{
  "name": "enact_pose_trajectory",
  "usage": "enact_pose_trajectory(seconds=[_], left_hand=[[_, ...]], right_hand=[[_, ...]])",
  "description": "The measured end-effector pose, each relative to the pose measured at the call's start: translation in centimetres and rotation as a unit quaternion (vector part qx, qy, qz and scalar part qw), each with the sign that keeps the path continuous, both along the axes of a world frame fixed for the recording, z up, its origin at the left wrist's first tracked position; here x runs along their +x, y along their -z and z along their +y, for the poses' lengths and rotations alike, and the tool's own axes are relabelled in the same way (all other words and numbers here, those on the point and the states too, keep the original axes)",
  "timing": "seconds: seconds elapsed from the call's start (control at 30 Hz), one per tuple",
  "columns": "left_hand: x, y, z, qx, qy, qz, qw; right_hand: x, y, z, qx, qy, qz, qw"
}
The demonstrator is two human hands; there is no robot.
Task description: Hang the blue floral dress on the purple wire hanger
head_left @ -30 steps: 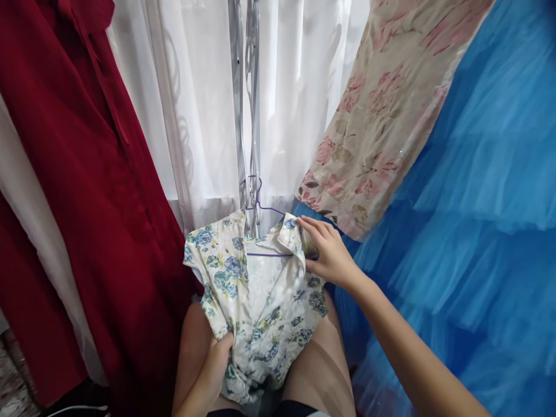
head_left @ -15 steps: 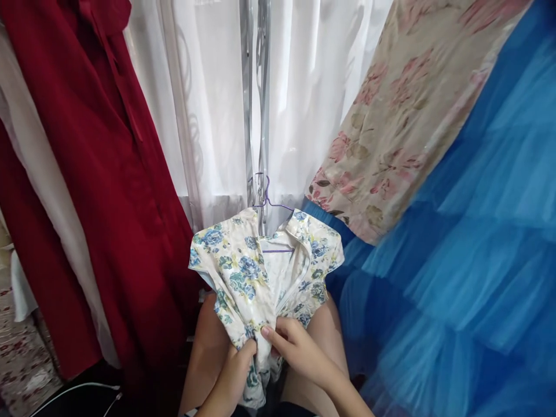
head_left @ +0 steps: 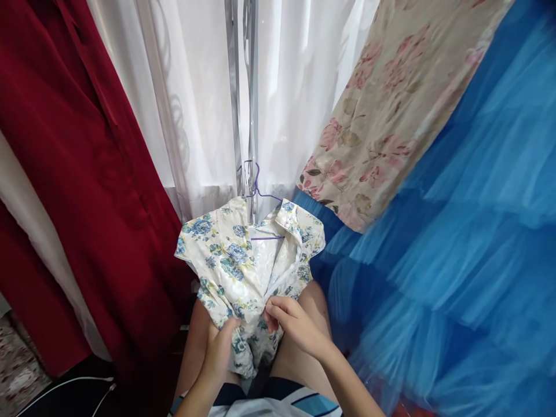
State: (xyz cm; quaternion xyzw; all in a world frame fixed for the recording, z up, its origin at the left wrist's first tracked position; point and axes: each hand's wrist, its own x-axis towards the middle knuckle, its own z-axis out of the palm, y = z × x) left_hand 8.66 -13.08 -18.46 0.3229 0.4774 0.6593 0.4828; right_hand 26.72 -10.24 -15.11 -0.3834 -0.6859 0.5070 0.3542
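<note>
A white garment with blue flowers and green leaves (head_left: 237, 272), perhaps a dress, hangs over my lap on a thin purple hanger (head_left: 269, 196). Its front opens in a deep V that shows the pale inside. At the waist on the left, my left hand (head_left: 220, 346) grips the cloth, thumb on top and the other fingers hidden behind it. My right hand (head_left: 297, 325) is closed in a pinch at the bottom of the V, thumb and forefinger together on the edge of the opening.
Dark red cloth (head_left: 117, 231) hangs on the left and white curtains (head_left: 195, 116) behind. To the right hang a beige fabric with pink flowers (head_left: 369, 133) and a ruffled blue tulle skirt (head_left: 478, 243). A white cable (head_left: 73, 381) lies at the lower left.
The whole view has shifted, so the garment sits slightly higher and further left. My right hand's thumb has moved off the front panel to the edge of the opening. My left hand still grips the waist.
</note>
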Motion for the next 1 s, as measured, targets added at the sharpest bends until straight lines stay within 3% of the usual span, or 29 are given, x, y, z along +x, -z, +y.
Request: enact_pose_trajectory(seconds=[0.07, 0.13, 0.2, 0.27, 0.37, 0.5, 0.63, 0.77, 0.87, 1.0], left_hand=[[-1.0, 0.1, 0.6, 0.063, -0.102, -0.007, 0.993], [-2.3, -0.1, 1.0, 0.147, -0.202, 0.014, 0.968], [-3.1, -0.5, 1.1, 0.209, -0.239, 0.075, 0.945], [-3.0, -0.6, 0.6, 0.231, -0.197, 0.170, 0.937], [-1.0, 0.3, -0.5, 0.201, -0.070, 0.290, 0.933], [1.6, 2.8, -1.4, 0.145, 0.077, 0.289, 0.943], [1.2, 4.0, -1.1, 0.160, 0.092, 0.335, 0.924], [0.1, 2.6, -0.8, 0.198, 0.104, 0.425, 0.877], [0.3, 1.5, -1.0, 0.193, 0.143, 0.478, 0.845], [1.7, 1.3, -1.5, 0.180, 0.177, 0.542, 0.802]], right_hand=[[-0.2, 0.1, 0.2, 0.003, 0.020, 0.000, 1.000], [-0.6, 0.2, 0.3, -0.018, 0.034, 0.010, 0.999], [-1.2, 0.2, 0.1, -0.047, 0.032, 0.028, 0.998], [-1.9, -0.1, -0.3, -0.073, 0.019, 0.048, 0.996], [-2.6, -0.6, -1.2, -0.098, -0.005, 0.066, 0.993], [-2.8, -0.7, -1.9, -0.116, -0.051, 0.075, 0.989], [-2.5, -0.4, -1.8, -0.161, -0.065, 0.093, 0.980], [-1.9, -1.2, -0.8, -0.195, -0.061, 0.172, 0.964], [-1.3, -3.1, 1.3, -0.154, -0.041, 0.251, 0.955], [-0.7, -7.2, 6.0, -0.123, 0.020, 0.277, 0.953]])
